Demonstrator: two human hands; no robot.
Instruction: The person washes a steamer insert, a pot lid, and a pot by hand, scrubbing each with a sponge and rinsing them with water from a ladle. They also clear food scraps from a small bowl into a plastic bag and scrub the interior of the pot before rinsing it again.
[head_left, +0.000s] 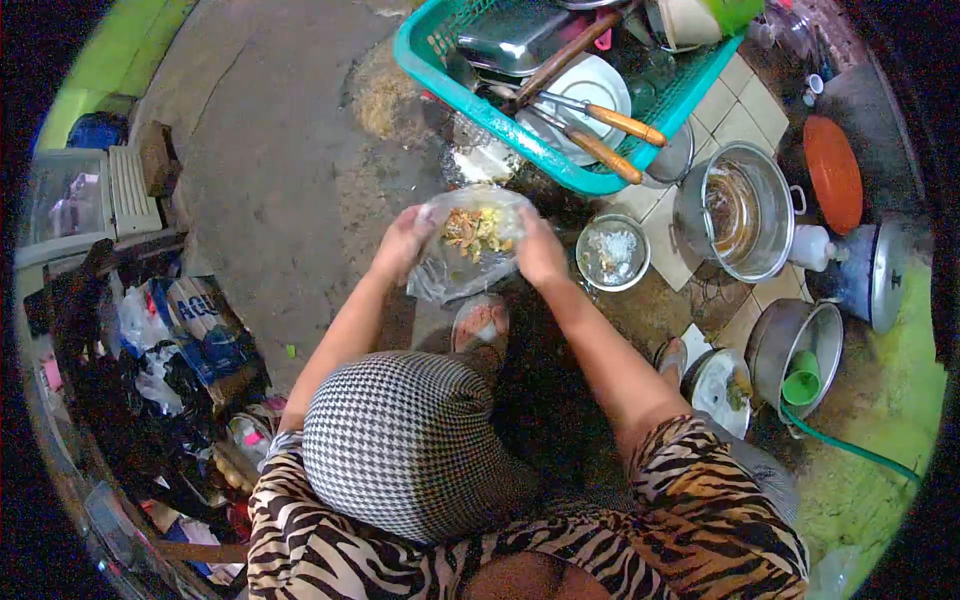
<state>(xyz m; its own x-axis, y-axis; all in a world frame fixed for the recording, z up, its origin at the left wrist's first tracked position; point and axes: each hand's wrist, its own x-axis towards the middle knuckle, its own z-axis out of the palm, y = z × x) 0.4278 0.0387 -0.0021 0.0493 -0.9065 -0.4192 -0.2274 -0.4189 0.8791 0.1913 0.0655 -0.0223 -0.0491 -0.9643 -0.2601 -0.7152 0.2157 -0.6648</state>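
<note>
A clear plastic bag (447, 282) is spread between both hands, above the wet floor. Yellow and brown food scraps (476, 232) lie in it. My left hand (403, 240) grips its left edge, and my right hand (541, 250), slightly blurred, grips the right edge. Close to the right hand on the floor stands a small metal bowl (613, 285) with white stuff and liquid in it. Just beyond the bag, a teal plastic basket (570, 178) holds dishes, a metal pan and wooden-handled utensils.
To the right stand a large metal pot (690, 225), another pot (768, 340) with a green cup (802, 378), and a plate with scraps (715, 400). A green hose (850, 447) runs nearby. On the left are a printed sack (205, 325) and black plastic bags (165, 425).
</note>
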